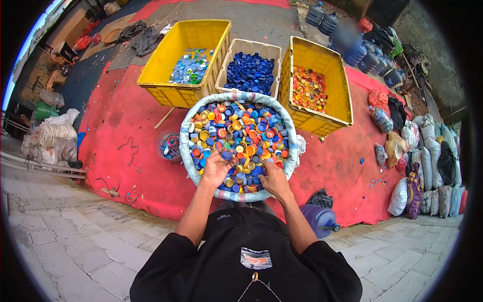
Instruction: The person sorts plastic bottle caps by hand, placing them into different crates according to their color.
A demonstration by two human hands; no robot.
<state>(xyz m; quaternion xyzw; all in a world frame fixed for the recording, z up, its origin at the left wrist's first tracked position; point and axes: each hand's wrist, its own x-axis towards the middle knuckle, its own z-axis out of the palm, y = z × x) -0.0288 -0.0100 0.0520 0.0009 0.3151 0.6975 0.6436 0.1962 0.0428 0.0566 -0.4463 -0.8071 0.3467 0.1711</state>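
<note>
Shirt (229,251), upturned left hand (218,168) with blue cap (226,155), downturned right hand (274,178)

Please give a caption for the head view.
Left hand holding a blue cap, right hand over mixed caps, crates beyond.

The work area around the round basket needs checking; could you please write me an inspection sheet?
Surface: red mat, littered with small scraps and stray caps.
Job's things: mixed caps fill the round basket; beyond it, a white crate of blue caps between two yellow crates with caps.
Clutter: water jug lying near the basket.
Hands: left hand holds a blue cap; right hand at the caps, grip unclear.
Cables: none certain; clear tub holds tangled strands.
Surroundings: filled sacks right, more jugs farther off, paving.
</note>
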